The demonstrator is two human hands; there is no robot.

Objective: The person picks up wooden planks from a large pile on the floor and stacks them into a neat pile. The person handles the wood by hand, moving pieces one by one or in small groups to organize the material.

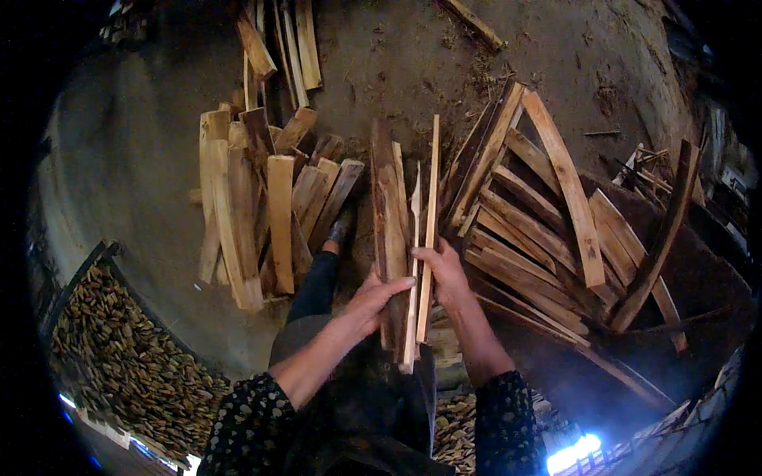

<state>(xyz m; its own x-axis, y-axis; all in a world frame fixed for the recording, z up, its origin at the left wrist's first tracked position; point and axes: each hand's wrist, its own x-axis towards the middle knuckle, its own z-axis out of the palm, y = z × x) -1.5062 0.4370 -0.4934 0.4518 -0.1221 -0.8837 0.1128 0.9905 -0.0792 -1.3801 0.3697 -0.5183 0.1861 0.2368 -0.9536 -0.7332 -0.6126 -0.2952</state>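
Note:
My left hand point(371, 306) is closed around several rough wooden slats point(389, 214), held upright in front of my body. Bark darkens one of them, and my thumb lies across a thin pale strip point(411, 325) at their right side. My right hand point(447, 274) grips a narrow, straight wooden strip point(432, 178) just to the right of that bunch. Its thumb reaches toward the thin pale strip; whether it touches cannot be made out. The fingers behind the wood are hidden on both hands.
Left of my leg stands a cluster of split boards point(279, 214), with more boards point(308, 44) beyond it. Stacked slats point(532, 230) and a curved board point(567, 190) lie at the right. A container of small wood pieces point(135, 349) is at lower left. One stick point(476, 24) lies far off.

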